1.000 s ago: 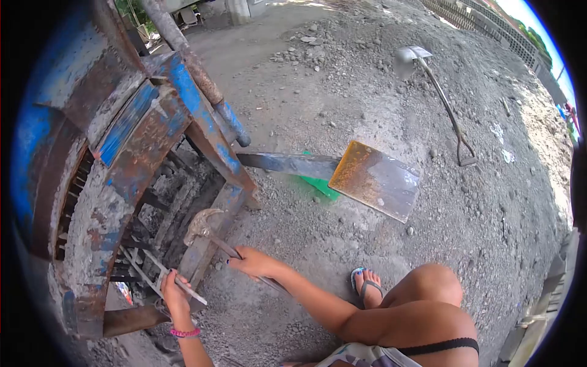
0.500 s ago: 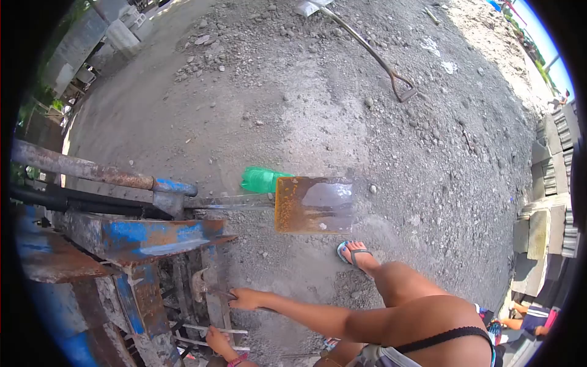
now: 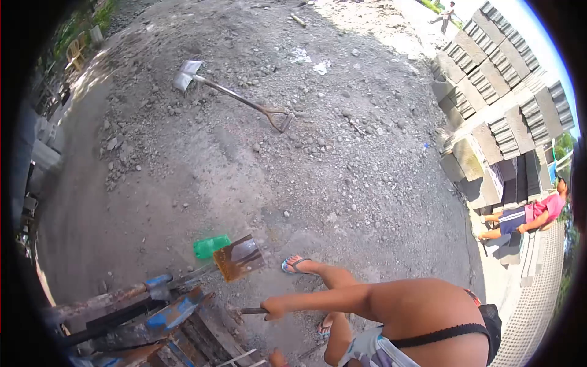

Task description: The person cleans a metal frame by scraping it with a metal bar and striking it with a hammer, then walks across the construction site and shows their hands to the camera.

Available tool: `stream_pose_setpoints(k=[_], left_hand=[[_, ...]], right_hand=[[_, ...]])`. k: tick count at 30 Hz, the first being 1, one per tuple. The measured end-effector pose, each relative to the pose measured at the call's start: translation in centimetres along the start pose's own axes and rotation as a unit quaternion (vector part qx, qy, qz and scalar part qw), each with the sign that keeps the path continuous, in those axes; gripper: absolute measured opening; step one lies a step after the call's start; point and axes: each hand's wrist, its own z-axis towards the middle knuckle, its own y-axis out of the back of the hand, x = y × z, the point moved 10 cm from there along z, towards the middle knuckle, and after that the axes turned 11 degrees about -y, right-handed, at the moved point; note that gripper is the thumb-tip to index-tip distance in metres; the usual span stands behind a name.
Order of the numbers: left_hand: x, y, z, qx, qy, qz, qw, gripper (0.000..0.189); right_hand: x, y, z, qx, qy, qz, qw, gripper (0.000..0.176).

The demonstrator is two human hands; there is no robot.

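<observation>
My right hand (image 3: 275, 306) is closed around the dark handle of a hammer-like tool (image 3: 252, 311); its head, at the left end, is blurred near the metal frame. My left hand (image 3: 277, 358) shows only in part at the bottom edge, its fingers smeared and hard to read. Left of both hands stands a rusty, blue-painted metal machine (image 3: 174, 312). A wet, yellow-brown rectangular container (image 3: 239, 257) lies just above my right hand, beside a cut green plastic bottle (image 3: 210, 246).
A shovel (image 3: 235, 96) lies on the gravelly ground. Stacked concrete blocks (image 3: 489, 92) line the right side, where a person in a pink shirt (image 3: 544, 211) stands. Another person (image 3: 445, 17) is farther off. My sandalled foot (image 3: 298, 264) is near the container.
The view has swung, so the machine and container sit lower left and more block stacks show. My right hand and its tool appear farther from the machine; my left hand has dropped toward the bottom edge.
</observation>
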Motion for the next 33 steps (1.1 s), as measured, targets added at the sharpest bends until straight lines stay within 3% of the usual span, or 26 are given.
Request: stream_pose_setpoints(k=[2,4,5,8,9,11,14,17,20,23,26,28,30,33], left_hand=[[0.2,-5.8,-2.3,-0.024,0.004,0.047,0.999,0.026],[-2.6,-12.7,-7.8,-0.01,-0.007,0.059,0.998,0.024],[-4.2,-16.2,-11.0,-0.006,-0.017,0.063,0.998,0.023],[-11.2,-22.1,-18.2,0.001,-0.08,0.068,0.994,0.024],[-13.3,-22.8,-19.7,0.002,-0.111,0.075,0.991,0.024],[-16.7,-23.4,-22.6,0.001,-0.17,0.091,0.981,0.023],[-19.5,-20.4,-25.0,-0.017,-0.171,0.069,0.983,0.022],[-21.1,-15.8,-27.2,-0.05,-0.104,0.075,0.99,0.021],[-24.1,-12.9,-28.8,-0.099,-0.114,0.062,0.987,0.022],[-26.4,-12.1,-30.2,-0.139,-0.155,0.047,0.977,0.023],[-28.0,-13.7,-31.1,-0.163,-0.217,0.021,0.962,0.024],[-27.0,-15.7,-30.5,-0.134,-0.229,-0.017,0.964,0.025],[-23.5,-18.3,-27.3,0.0,-0.132,-0.095,0.987,0.02],[-25.0,-23.0,-30.2,0.004,-0.169,0.073,0.983,0.022]], right_hand=[[0.1,2.7,-1.3,-0.028,-0.016,0.04,0.999,0.031],[0.0,6.1,-2.3,-0.05,-0.058,0.101,0.992,0.03],[-0.3,7.2,-1.6,-0.082,-0.036,0.146,0.985,0.03],[2.7,14.1,-3.7,-0.235,-0.014,0.14,0.962,0.031],[3.1,15.5,-4.0,-0.224,-0.04,0.161,0.96,0.032],[3.8,17.5,-4.8,-0.198,-0.093,0.206,0.954,0.034],[4.1,18.9,-5.1,-0.178,-0.112,0.197,0.958,0.034],[4.6,18.6,-5.4,-0.112,-0.138,0.095,0.979,0.042],[2.9,14.6,1.2,-0.168,0.032,0.055,0.984,0.037],[6.7,18.2,-3.2,-0.046,-0.086,0.036,0.995,0.023],[4.9,15.4,2.9,-0.026,-0.065,-0.065,0.995,0.021],[3.4,14.1,5.9,-0.017,-0.067,-0.094,0.993,0.021],[1.8,14.1,7.5,-0.007,-0.081,-0.058,0.995,0.021],[-2.1,12.9,11.9,-0.043,-0.016,0.011,0.999,0.021]])
